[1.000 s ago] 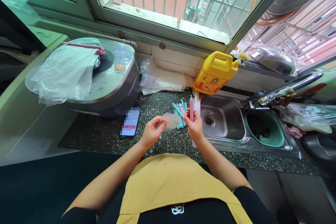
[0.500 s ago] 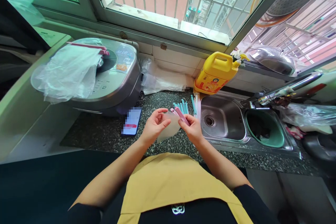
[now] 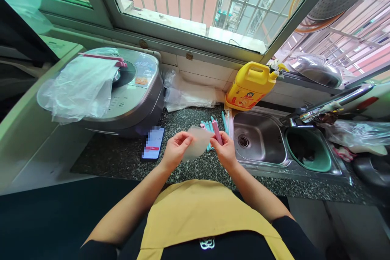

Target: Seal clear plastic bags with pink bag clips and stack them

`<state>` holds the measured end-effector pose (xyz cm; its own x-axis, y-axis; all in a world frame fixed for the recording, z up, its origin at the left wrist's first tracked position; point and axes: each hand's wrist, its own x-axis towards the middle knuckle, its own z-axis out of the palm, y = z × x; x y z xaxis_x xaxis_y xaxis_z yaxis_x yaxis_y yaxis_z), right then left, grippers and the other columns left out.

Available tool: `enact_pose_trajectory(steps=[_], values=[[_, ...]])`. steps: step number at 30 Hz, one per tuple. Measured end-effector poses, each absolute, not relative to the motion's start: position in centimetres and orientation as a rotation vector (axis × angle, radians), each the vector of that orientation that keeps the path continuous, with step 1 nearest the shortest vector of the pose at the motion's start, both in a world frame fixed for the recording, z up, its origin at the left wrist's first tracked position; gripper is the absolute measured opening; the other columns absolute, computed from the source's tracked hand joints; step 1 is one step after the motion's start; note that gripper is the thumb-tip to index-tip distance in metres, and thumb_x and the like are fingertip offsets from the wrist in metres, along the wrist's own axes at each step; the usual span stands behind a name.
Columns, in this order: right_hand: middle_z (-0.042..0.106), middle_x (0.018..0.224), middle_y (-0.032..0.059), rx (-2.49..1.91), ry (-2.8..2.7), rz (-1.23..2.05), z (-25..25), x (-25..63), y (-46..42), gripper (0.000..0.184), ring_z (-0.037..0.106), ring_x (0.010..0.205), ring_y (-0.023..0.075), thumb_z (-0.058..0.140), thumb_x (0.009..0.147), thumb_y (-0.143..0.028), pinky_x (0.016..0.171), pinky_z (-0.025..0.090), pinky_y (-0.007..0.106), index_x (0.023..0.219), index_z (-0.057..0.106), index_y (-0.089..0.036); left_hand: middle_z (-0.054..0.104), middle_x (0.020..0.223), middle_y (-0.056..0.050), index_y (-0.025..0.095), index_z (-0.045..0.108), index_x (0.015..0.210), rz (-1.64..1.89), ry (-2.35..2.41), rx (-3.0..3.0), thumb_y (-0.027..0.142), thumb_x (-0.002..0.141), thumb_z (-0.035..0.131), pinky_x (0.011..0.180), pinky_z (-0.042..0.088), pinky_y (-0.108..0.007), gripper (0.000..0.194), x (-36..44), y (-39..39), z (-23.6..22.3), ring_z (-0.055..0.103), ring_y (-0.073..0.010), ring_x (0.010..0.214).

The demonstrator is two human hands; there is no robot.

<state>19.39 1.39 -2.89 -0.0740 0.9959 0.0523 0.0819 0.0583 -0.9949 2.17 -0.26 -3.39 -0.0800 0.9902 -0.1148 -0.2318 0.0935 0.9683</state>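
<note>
My left hand pinches the left edge of a small translucent plastic sheet or bag, thumb against fingers. In my right hand a pink bag-sealing clip stands upright between thumb and fingers. The sheet's right edge reaches my right fingertips; whether they grip it too, I cannot tell. Just beyond the sheet, several teal clips lie on the dark speckled counter. A small pink piece shows among them, partly hidden by the sheet.
A phone lies left of my hands, by a rice cooker topped with plastic bags. More folded plastic rests along the wall. Rightward are a yellow jug, a steel sink and a green basin.
The sheet is now spread flatter between my hands, and my left fingers have closed on its edge. The pink clip in my right hand has turned more upright.
</note>
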Motion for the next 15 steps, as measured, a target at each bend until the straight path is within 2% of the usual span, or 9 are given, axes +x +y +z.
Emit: enact_pose_trajectory(steps=[3,6,8,11,13,15], values=[[0.059,0.082,0.0029,-1.097,-1.417,1.095,-2.9,20.3,1.6,0.028,0.054,0.065,0.0143,0.058,0.08,-0.049,0.06,0.046,0.029,0.085,0.062,-0.022,0.061,0.065,-0.001,0.016,0.062,0.065,1.314,1.142,0.928,0.051,0.063,0.072,0.059,0.042,-0.023,0.037,1.4,0.1,-3.2,0.052,-0.0118,0.061],[0.06,0.103,0.0082,-1.014,-1.508,0.943,-3.0,21.0,1.8,0.028,0.057,0.091,0.0212,0.051,0.086,-0.047,0.074,0.049,0.035,0.091,0.063,-0.022,0.062,0.074,-0.003,0.016,0.06,0.061,1.285,1.047,1.03,0.05,0.064,0.073,0.064,0.044,-0.024,0.037,1.1,0.2,-2.8,0.055,-0.0137,0.069],[0.059,0.102,0.008,-0.981,-1.538,0.816,-3.2,21.0,1.9,0.028,0.055,0.1,0.0226,0.048,0.088,-0.046,0.082,0.048,0.039,0.092,0.063,-0.022,0.063,0.087,-0.007,0.015,0.06,0.06,1.249,0.951,1.121,0.048,0.068,0.072,0.074,0.045,-0.027,0.036,1.4,0.0,-2.6,0.057,-0.0171,0.082],[0.057,0.098,0.0056,-0.928,-1.528,0.696,-3.8,20.3,1.9,0.027,0.054,0.101,0.0204,0.044,0.092,-0.044,0.088,0.045,0.041,0.096,0.06,-0.024,0.064,0.095,-0.01,0.015,0.062,0.061,1.219,0.862,1.162,0.046,0.071,0.07,0.08,0.045,-0.031,0.034,2.0,-0.3,-2.5,0.058,-0.0204,0.091],[0.056,0.1,0.005,-0.895,-1.515,0.705,-4.2,19.8,1.8,0.026,0.054,0.099,0.019,0.041,0.093,-0.043,0.085,0.046,0.038,0.1,0.058,-0.025,0.064,0.094,-0.01,0.015,0.062,0.061,1.22,0.867,1.139,0.046,0.07,0.07,0.079,0.045,-0.03,0.034,2.3,-0.3,-2.7,0.058,-0.0202,0.089],[0.057,0.103,0.005,-0.873,-1.516,0.746,-4.6,19.5,1.5,0.025,0.055,0.098,0.0186,0.039,0.094,-0.042,0.081,0.047,0.036,0.103,0.056,-0.026,0.064,0.082,-0.007,0.015,0.062,0.061,1.228,0.92,1.075,0.047,0.067,0.072,0.072,0.045,-0.027,0.035,2.6,-0.2,-3.0,0.057,-0.0169,0.078]])
